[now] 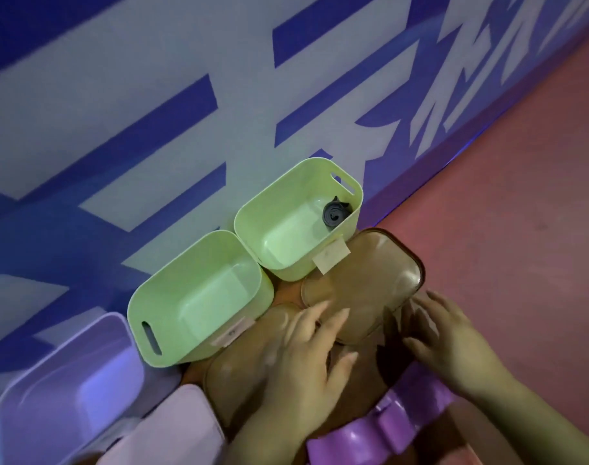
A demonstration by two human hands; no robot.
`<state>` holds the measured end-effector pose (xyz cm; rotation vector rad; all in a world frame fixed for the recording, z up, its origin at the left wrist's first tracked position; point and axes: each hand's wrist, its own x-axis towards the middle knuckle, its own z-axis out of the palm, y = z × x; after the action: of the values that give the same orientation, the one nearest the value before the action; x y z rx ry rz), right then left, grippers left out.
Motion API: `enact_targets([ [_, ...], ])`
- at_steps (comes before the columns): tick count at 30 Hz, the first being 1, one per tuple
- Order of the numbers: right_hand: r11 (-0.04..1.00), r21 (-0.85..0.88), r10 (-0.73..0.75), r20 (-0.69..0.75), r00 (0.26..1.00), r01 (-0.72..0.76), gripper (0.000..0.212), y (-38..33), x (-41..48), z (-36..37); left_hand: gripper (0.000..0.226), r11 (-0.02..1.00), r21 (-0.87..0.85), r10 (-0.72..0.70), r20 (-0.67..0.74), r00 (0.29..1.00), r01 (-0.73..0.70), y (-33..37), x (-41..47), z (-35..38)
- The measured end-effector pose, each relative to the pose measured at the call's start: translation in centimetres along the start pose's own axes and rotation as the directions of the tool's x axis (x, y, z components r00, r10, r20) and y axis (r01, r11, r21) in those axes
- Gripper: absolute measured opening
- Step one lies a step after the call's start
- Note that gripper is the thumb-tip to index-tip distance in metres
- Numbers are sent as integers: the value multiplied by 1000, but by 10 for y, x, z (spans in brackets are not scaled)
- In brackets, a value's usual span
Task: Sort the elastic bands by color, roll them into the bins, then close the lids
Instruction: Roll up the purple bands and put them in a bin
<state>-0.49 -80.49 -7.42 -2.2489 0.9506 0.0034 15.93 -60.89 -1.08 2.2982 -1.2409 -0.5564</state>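
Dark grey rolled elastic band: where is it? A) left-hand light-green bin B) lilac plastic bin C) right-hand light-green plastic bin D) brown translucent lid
C: the dark grey rolled elastic band sits in a corner of the right-hand light-green plastic bin.

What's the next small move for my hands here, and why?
Probably lift the brown lid onto the green bin holding the rolled dark band: that bin stands open, the lid lies right beside it, and the left hand and right hand are at its edges.

The left hand (303, 360) and right hand (454, 340) reach forward, palms down, fingers straight and spread.
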Motion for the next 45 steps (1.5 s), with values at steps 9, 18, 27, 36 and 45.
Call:
enact_targets([
  [9, 954, -299, 5, 40, 999, 7, 67, 47, -98, 48, 71, 963, 269, -117, 333, 936, 25, -17, -117, 97],
  [18, 931, -342, 177, 109, 978, -130, 59, 63, -129, 62, 73, 899, 435, -265, 438, 859, 55, -22, -157, 120],
  [27, 935, -304, 183, -29, 983, -183, 47, 50, -133, 70, 66, 889, 444, -306, 398, 865, 110, -19, -158, 124],
  [36, 974, -139, 153, -184, 971, -180, 33, 40, -134, 80, 63, 874, 453, -337, 307, 890, 175, -24, -158, 127],
  [45, 942, 291, 259, -320, 911, -166, 13, 11, -128, 50, 56, 930, 276, -330, 340, 881, 243, -23, -151, 113],
])
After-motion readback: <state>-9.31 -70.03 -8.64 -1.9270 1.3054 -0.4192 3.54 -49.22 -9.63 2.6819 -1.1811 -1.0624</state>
